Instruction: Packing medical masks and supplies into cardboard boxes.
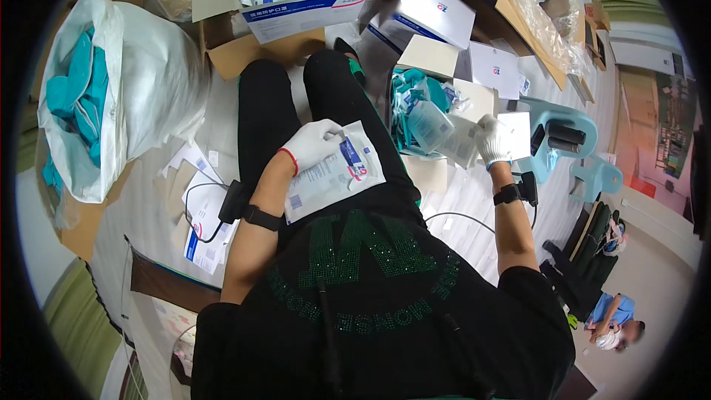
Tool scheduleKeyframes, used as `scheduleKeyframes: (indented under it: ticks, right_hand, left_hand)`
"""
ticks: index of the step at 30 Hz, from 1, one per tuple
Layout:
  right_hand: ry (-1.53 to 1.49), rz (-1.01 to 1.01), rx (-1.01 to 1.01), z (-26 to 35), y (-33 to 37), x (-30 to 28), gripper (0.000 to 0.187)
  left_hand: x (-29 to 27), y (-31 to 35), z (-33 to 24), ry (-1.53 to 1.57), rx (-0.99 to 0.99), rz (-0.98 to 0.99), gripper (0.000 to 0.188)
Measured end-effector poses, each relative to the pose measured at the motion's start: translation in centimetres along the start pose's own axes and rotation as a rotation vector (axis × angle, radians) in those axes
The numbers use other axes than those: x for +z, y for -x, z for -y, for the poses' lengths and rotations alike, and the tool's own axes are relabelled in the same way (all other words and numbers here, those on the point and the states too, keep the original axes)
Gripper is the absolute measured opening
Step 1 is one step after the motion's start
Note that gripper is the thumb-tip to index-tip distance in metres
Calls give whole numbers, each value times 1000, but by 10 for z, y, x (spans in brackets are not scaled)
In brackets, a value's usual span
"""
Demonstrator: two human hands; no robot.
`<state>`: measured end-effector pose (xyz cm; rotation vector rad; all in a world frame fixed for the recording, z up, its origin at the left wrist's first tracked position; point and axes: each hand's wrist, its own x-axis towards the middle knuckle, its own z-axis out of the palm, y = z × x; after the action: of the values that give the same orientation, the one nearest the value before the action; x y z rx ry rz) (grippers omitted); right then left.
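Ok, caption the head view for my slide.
Gloved left hand on a white packet, gloved right hand near an open box holding teal items.

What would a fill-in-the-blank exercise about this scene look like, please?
The left hand, touching a flat packet, wears a glove edged in ____ at the wrist.
The glove on the right hand is mostly ____.
The large sack is nearer the ____ hand.
A background person wears a ____ top.
Missing words: red; white; left; blue.

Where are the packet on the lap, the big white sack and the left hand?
White packet [335, 175], head view: middle of its printed front.
White sack [150, 78], head view: its bulging side.
Left hand [315, 144], head view: back of its glove.
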<state>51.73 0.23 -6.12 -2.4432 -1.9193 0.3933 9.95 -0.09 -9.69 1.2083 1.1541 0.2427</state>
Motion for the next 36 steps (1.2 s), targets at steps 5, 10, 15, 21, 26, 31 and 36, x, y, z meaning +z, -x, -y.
scheduleKeyframes:
  ticks: [5,10,15,21,26,31,36]
  right_hand:
    - [-66,-20,64,-10,-8,17,16]
    - [-107,-27,41,-40,-27,55,19]
    - [-138,78,61,2,-14,70,53]
    - [62,-14,104,49,15,87,50]
    - [5,-88,-57,6,20,83,32]
    - [224,-95,-13,-14,38,43,30]
    - [193,-14,17,-4,48,7,27]
  left_hand:
    - [0,5,-8,41,-35,-11,23]
    - [6,4,-4,88,-34,-5,22]
    - [7,4,10,129,-17,-100,21]
    - [8,4,14,158,-55,-139,20]
    - [8,2,14,76,-50,-152,22]
    - [6,3,10,-95,-98,-150,24]
    - [6,5,13,-171,-45,-194,26]
